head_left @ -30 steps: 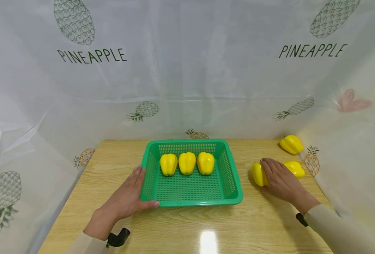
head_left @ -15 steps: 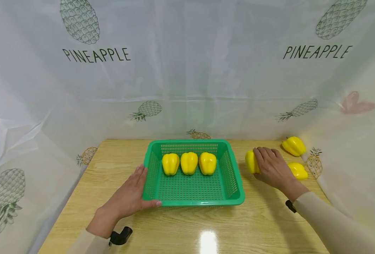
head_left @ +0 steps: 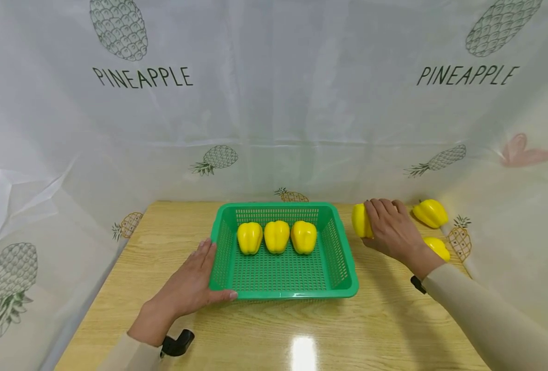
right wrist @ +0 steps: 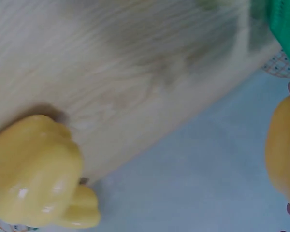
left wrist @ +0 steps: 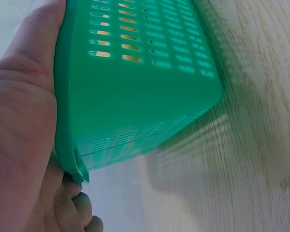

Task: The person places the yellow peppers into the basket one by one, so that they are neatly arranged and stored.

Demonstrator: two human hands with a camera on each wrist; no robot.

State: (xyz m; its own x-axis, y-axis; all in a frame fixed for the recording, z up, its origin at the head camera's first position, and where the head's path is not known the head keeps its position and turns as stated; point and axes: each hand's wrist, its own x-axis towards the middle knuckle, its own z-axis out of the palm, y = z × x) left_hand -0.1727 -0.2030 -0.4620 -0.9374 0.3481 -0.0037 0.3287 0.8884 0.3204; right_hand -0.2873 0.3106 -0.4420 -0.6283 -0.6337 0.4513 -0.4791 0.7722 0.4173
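My right hand [head_left: 392, 226] grips a yellow bell pepper [head_left: 361, 220], held in the air to the right of a green plastic basket [head_left: 278, 295]. That pepper [right wrist: 284, 150] shows at the right edge of the right wrist view, with fingertips at its ends. My left hand [head_left: 187, 283] rests on the basket's front left corner, thumb along the front rim, fingers fairly straight along the left side. In the left wrist view the palm lies against the basket's rim [left wrist: 63, 96]. Three yellow bell peppers [head_left: 277, 237] stand in a row inside the basket, toward its back.
Two more yellow bell peppers lie on the wooden table [head_left: 255, 335] at the right: one bell pepper [head_left: 430, 213] by the back corner, the other bell pepper [head_left: 437, 248] partly behind my right wrist. A pineapple-printed curtain [head_left: 274, 103] encloses the back and sides.
My right hand has lifted the bell pepper off the table and moved it up and left toward the basket. My left hand has stayed on the basket's corner.
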